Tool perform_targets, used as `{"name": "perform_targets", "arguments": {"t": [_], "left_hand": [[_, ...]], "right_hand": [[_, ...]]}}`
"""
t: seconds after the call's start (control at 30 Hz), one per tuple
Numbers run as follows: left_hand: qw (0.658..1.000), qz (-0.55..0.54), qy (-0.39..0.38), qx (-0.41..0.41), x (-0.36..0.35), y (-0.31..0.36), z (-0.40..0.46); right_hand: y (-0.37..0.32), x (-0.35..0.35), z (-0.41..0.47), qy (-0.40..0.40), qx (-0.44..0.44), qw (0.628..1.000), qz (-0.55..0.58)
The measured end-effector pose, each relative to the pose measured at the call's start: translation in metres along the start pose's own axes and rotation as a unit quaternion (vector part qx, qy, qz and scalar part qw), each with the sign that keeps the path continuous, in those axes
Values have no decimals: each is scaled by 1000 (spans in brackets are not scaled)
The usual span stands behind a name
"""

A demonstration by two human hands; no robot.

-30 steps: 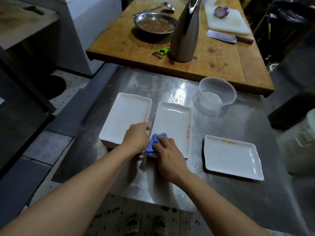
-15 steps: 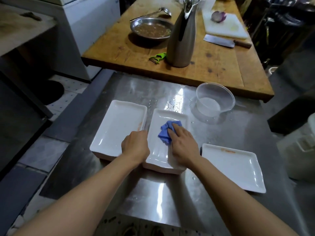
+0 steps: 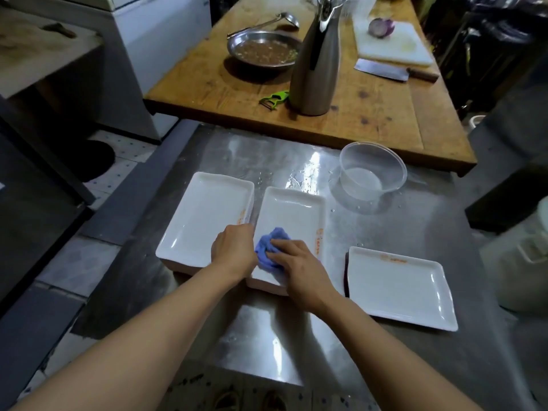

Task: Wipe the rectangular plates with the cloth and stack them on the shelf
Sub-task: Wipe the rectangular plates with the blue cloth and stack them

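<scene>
Three white rectangular plates lie on a wet steel table [image 3: 296, 345]. The middle plate [image 3: 292, 215] is under both hands. My right hand [image 3: 299, 268] presses a crumpled blue cloth [image 3: 269, 247] onto the plate's near end. My left hand [image 3: 234, 250] grips that plate's left rim, between it and the left plate [image 3: 204, 218]. The right plate [image 3: 397, 286] lies apart, untouched, with orange print along its far rim.
A clear plastic bowl [image 3: 372, 176] with some water stands behind the plates. A wooden table [image 3: 385, 114] beyond holds a steel jug [image 3: 315, 63], a metal pan [image 3: 262, 51], a green peeler [image 3: 274, 99], a cleaver [image 3: 394, 71] and a cutting board [image 3: 394, 43] with an onion.
My right hand has pulled the cloth back from the middle of the plate to its near end. My left hand stays on the plate's left rim.
</scene>
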State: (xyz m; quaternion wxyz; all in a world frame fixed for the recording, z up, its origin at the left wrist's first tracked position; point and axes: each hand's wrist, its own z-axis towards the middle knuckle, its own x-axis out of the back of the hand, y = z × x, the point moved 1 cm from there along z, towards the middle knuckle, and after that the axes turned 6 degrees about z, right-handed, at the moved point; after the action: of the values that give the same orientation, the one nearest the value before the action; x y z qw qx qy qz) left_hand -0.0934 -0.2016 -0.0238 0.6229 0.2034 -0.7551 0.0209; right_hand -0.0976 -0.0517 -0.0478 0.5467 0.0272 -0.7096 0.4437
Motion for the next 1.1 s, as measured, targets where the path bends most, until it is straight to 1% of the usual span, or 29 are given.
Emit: {"name": "perform_targets", "arguments": {"t": [0.1, 0.23, 0.33, 0.4, 0.47, 0.5, 0.57, 0.63, 0.7, 0.8, 0.87, 0.93, 1.03, 1.1], "left_hand": [[1000, 3, -4, 1, 0, -1, -2], [1000, -2, -10, -5, 0, 0, -6], [1000, -11, -9, -2, 0, 1, -6], [1000, -16, -9, 3, 1, 2, -6], [999, -39, -10, 15, 2, 1, -5], [998, -59, -11, 25, 3, 0, -5], [994, -103, -14, 42, 5, -2, -5], [989, -141, -16, 48, 7, -2, -3], [985, -162, -16, 51, 9, -1, -2], [988, -150, -10, 46, 11, 4, -3], [987, -158, 3, 36, 15, 7, -4], [979, -198, 18, 39, 24, 9, -2], [962, -266, 18, 53, 44, 11, 0], [944, -326, 4, 53, 58, 14, -1]], "right_hand": [[-4, 4, -21, -12, -11, 1000, -17], [-7, 21, -33, -48, -5, 994, -99], [-10, 32, -36, -49, -14, 997, -63], [-8, 36, -38, -7, -42, 997, -71], [-3, 38, -42, 54, -89, 992, -72], [-1, 40, -44, 92, -106, 989, -56], [-1, 46, -47, 173, -112, 979, -2], [1, 50, -51, 224, -120, 967, 30], [7, 52, -53, 227, -161, 960, 37], [14, 53, -53, 230, -193, 953, 42], [13, 58, -52, 245, -190, 949, 58], [12, 65, -50, 264, -181, 944, 75], [4, 82, -47, 306, -157, 933, 111], [-4, 94, -43, 308, -135, 932, 132]]}}
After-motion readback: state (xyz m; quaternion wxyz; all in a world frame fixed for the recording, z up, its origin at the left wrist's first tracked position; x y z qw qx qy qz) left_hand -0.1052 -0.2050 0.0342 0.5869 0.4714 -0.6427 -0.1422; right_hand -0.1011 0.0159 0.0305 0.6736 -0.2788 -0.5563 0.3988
